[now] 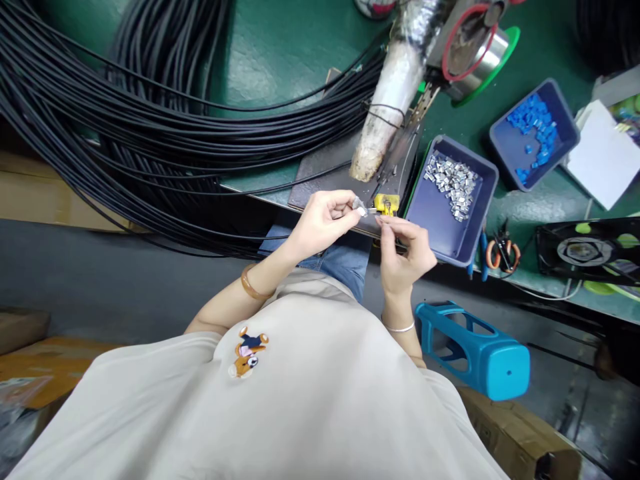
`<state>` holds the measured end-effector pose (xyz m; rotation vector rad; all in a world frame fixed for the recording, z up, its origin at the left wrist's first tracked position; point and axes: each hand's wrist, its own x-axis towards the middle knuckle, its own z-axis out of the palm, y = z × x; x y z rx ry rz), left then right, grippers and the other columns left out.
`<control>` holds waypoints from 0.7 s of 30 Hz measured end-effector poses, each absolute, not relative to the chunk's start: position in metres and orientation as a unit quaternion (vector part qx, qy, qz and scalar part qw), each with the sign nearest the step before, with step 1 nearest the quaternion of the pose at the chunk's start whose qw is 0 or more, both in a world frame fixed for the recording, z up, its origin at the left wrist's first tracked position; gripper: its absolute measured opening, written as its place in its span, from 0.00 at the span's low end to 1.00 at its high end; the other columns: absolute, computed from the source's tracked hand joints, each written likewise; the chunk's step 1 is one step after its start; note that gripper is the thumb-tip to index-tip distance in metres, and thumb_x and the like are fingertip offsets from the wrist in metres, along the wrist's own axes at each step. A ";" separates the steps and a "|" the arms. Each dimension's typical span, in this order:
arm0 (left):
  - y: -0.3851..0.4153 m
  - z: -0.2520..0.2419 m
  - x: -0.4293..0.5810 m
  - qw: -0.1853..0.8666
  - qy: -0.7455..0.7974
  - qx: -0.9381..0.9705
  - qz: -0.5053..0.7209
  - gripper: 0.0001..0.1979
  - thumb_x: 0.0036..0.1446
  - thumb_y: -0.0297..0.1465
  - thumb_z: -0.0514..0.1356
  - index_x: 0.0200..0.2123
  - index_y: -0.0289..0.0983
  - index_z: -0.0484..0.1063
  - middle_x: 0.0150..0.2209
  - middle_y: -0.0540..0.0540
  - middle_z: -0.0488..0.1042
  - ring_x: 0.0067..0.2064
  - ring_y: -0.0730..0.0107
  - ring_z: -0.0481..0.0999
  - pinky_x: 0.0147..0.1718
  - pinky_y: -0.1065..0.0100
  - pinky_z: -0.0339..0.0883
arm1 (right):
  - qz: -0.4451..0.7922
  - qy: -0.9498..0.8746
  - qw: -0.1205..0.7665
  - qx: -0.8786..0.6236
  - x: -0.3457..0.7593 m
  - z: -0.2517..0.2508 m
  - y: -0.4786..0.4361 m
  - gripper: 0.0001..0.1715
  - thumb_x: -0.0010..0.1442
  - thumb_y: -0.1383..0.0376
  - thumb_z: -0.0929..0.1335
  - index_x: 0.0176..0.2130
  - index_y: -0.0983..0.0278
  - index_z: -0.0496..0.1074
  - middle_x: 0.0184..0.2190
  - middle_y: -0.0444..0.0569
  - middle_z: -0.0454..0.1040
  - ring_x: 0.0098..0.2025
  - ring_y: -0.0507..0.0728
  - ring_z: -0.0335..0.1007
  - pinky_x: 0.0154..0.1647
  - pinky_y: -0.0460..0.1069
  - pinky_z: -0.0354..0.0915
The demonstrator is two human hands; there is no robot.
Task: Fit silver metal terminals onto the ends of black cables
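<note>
My left hand [330, 220] is closed in a pinch at the table's front edge. Between its thumb and finger shows a small silvery metal piece [370, 211], which looks like a connector; some pale material covers the fingertips. Close by on the right, my right hand [406, 253] has thumb and forefinger pressed together near the tip of that piece. Whatever the right fingers hold is too small to make out. A yellow block [387, 203] sits just beyond the fingertips on a dark board [320, 170].
Black cable coils [200, 143] spread over the left. A foil-wrapped duct [383, 113] slants down above the hands, beside a solder spool [480, 67]. At right are a bin of metal shells [425, 223], a bin of blue parts [505, 150], pliers [503, 253] and a blue stool [493, 360].
</note>
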<state>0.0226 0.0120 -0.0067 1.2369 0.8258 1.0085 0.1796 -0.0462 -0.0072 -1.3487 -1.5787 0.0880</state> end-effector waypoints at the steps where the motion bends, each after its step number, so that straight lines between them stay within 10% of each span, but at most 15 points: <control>1: 0.012 -0.006 0.024 0.617 0.359 0.544 0.440 0.11 0.57 0.30 0.62 0.24 0.34 0.67 0.20 0.54 0.62 0.22 0.82 0.60 0.21 0.76 0.54 | 0.011 -0.679 0.493 -0.545 0.179 -0.010 -0.045 0.04 0.63 0.69 0.70 0.39 0.60 0.72 0.39 0.46 0.81 0.43 0.55 0.81 0.45 0.50 0.77; 21: 0.018 -0.006 0.028 0.590 0.377 0.551 0.454 0.09 0.54 0.26 0.62 0.23 0.34 0.69 0.20 0.53 0.62 0.21 0.81 0.59 0.20 0.74 0.52 | -0.027 -0.704 0.515 -0.489 0.174 -0.018 -0.026 0.09 0.59 0.74 0.70 0.38 0.61 0.71 0.41 0.48 0.80 0.43 0.53 0.79 0.43 0.48 0.77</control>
